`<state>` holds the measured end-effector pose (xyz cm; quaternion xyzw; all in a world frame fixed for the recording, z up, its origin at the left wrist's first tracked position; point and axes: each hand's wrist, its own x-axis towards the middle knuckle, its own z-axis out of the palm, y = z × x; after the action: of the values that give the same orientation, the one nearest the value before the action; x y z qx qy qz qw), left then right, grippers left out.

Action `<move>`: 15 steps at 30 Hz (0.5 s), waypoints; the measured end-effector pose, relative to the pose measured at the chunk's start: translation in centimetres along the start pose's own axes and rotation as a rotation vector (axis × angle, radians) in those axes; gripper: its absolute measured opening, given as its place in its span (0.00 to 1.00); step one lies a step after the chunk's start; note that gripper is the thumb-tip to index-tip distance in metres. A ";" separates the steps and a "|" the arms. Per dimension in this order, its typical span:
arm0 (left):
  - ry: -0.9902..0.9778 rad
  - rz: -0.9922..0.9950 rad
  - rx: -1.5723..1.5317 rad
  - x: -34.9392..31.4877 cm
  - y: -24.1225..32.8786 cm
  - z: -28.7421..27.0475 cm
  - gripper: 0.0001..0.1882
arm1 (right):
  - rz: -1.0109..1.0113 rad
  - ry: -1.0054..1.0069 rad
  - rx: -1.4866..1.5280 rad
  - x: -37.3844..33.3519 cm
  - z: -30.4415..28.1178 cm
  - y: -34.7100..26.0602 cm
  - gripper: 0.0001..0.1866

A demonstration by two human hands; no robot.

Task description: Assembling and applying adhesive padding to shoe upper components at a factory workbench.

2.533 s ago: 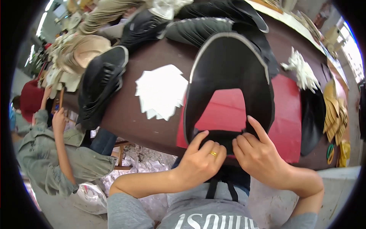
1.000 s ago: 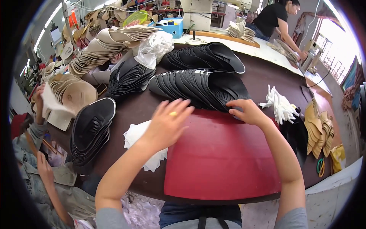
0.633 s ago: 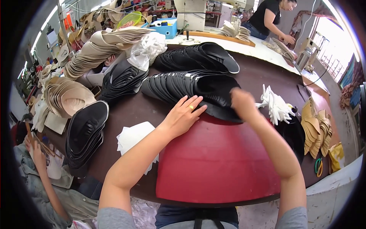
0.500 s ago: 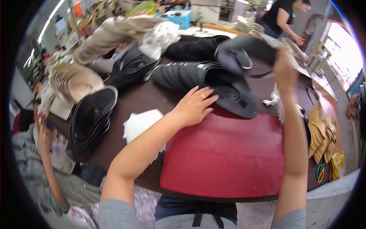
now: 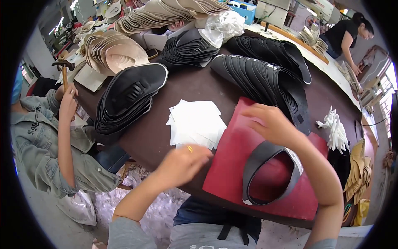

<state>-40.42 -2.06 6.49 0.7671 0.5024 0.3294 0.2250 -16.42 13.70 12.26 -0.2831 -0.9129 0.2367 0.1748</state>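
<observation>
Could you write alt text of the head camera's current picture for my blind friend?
A person's bare left hand is beside a pile of thin white sheets, and the right hand is over a flat red sheet bearing a loop-shaped black piece. Fanned stacks of curved black pieces lie on the brown table beyond.

Light is bright, coming from the window (image 5: 389, 76) at right and lamps (image 5: 56, 27) at far left; the left grip (image 5: 182, 164) is slightly blurred, and shapes bend toward the dark rim.
</observation>
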 end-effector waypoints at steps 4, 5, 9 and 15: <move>0.141 0.016 0.452 0.6 -3.8 -0.6 0.14 | 0.244 -0.162 -0.023 8.1 7.1 -0.7 0.15; 0.142 0.023 0.446 0.9 -4.6 -1.0 0.14 | 0.251 -0.113 -0.002 9.0 8.8 -0.4 0.15; 0.205 -0.143 0.364 3.2 -7.5 -3.7 0.15 | 0.365 -0.100 -0.217 11.5 11.2 -2.5 0.15; 0.028 -0.179 0.396 9.2 -8.8 -5.1 0.25 | 0.446 -0.060 -0.282 13.6 10.4 1.7 0.08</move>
<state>-47.08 9.95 6.55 0.7440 0.6265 0.2138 0.0914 -31.02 19.63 5.25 -0.4915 -0.8567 0.1480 0.0501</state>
